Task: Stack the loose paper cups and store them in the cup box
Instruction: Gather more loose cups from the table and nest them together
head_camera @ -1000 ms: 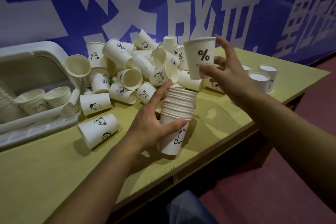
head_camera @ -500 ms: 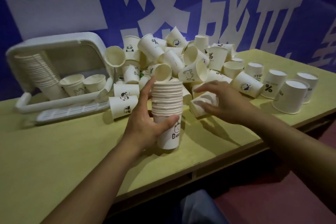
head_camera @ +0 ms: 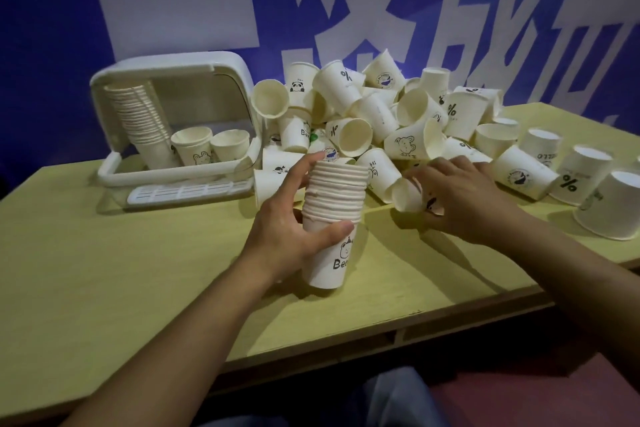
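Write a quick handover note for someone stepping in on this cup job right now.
Left hand grips the upright stack of cups on the table.
Right hand is curled round a cup lying on its side at the pile's edge.
Cup box stands open at back left, holding one tall stack and two upright cups.
Left: nest the rest of the loose pile, then box the stacks.

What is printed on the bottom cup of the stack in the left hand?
A small bear face above dark lettering starting "Be", on the white bottom cup; head view.
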Tool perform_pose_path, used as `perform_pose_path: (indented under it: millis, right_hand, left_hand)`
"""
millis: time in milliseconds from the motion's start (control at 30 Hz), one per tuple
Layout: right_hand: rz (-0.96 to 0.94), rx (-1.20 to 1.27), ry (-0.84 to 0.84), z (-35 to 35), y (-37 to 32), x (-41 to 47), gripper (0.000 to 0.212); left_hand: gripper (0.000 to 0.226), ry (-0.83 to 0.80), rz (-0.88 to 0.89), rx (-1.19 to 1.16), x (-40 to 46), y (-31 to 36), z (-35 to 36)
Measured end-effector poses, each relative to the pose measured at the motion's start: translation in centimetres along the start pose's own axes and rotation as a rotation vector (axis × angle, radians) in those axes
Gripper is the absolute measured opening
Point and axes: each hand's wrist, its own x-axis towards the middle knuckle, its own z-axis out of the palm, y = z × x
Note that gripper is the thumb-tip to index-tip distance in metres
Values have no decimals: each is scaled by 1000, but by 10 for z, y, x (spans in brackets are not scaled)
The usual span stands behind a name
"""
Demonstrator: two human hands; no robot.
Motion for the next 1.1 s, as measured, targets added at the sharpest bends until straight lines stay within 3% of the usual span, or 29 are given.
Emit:
perform_pose_path:
  millis: [167, 300, 400, 500, 600, 700, 800, 967, 1100]
  right_hand:
    - [149, 741, 252, -19, -27, 14, 76]
    - [78, 1063, 376, -37, -51, 29, 84]
    - [68, 1187, 352, -38, -76, 36, 58]
    - [101, 1381, 277, -33, -101, 42, 18]
    - [168, 1572, 269, -34, -121, 53, 20]
    - [102, 1593, 211, -33, -138, 65, 16]
    - [14, 1521, 119, -31, -152, 75, 50]
    - [-57, 1460, 99, -23, -186, 93, 30]
    - [-49, 1588, 34, -1, -213, 109, 37]
  left_hand:
    - [88, -165, -26, -45, -5, 0, -8]
    - [90, -196, -18, -43, -7, 1, -9]
    - [96, -148, -26, -49, -6, 0, -11]
    - [103, -80, -44, -22, -8, -4, -16]
    - [106, -39, -39, -9, -12, -9, -24]
    - [108, 6, -54, -44, -15, -12, -37]
    - [109, 57, -64, -31, -17, -17, -57]
    - [116, 185, -87, 18, -22, -28, -97]
    - [99, 302, -62, 95, -16, -36, -130]
